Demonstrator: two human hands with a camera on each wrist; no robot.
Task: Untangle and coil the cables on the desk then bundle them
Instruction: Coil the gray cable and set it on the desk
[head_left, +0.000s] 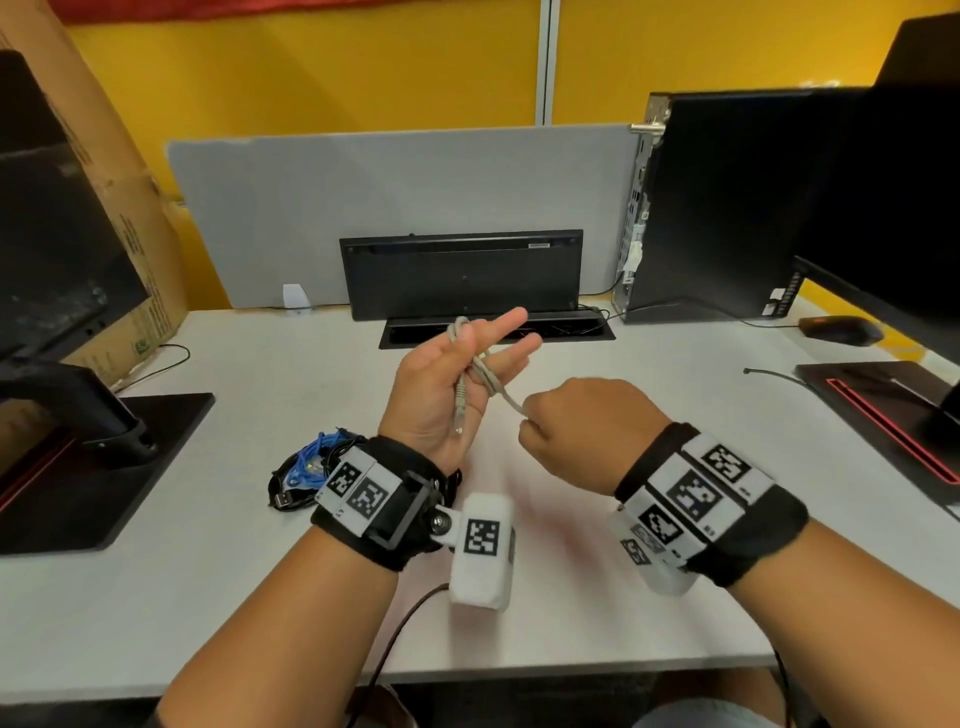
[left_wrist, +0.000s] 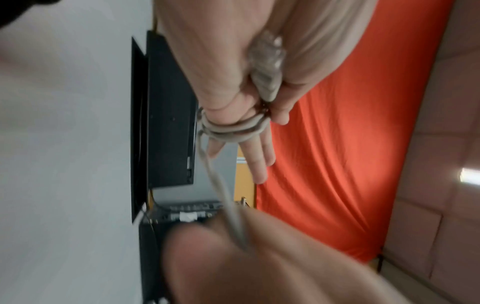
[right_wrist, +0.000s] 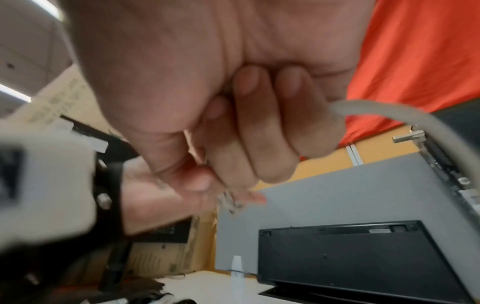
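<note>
A thin grey cable (head_left: 488, 382) is wound in a few turns round the straight fingers of my left hand (head_left: 467, 358), which is raised palm-up over the white desk (head_left: 260, 545). In the left wrist view the loops of the grey cable (left_wrist: 228, 131) cross the fingers, and the thumb (left_wrist: 281, 107) presses the plug end against the palm. My right hand (head_left: 571, 426) is a fist just right of it, gripping the cable's free run, which leaves that hand (right_wrist: 233, 102) as a grey strand (right_wrist: 376, 109). A blue and black cable bundle (head_left: 306, 467) lies on the desk by my left wrist.
An upturned black keyboard (head_left: 462, 273) leans on the grey divider behind a cable slot (head_left: 493, 332). A PC tower (head_left: 727, 208), mouse (head_left: 839, 330) and monitor base (head_left: 883, 415) stand right. Another monitor stand (head_left: 104, 415) and a cardboard box (head_left: 130, 208) stand left.
</note>
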